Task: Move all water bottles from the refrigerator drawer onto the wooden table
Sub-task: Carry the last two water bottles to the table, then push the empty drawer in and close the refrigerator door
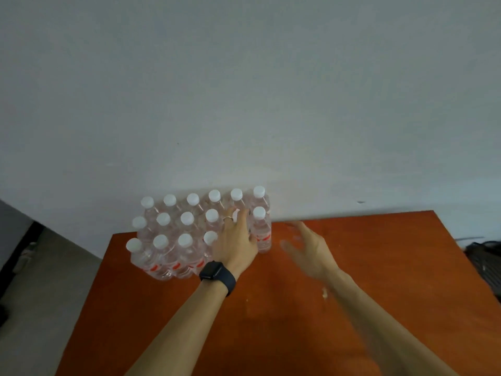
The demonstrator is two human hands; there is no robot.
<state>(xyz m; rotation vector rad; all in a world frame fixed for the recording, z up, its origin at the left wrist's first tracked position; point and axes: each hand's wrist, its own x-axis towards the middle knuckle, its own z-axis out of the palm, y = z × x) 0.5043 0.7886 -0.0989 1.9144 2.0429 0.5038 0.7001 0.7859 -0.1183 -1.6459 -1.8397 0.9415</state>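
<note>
Several clear water bottles (187,240) with white caps and red labels stand in three rows at the far left of the wooden table (379,267), against the wall. My left hand (235,240), with a dark watch and a ring, reaches over the right end of the middle row and holds a water bottle (236,214); only its white cap shows between my fingers. Another bottle (260,229) stands just right of that hand. My right hand (306,248) hovers blurred over the table to the right of the bottles, fingers spread, holding nothing.
A pale wall (244,90) rises directly behind the table and bottles. Grey floor (40,294) lies to the left of the table. Dark objects (485,261) sit past the table's right edge.
</note>
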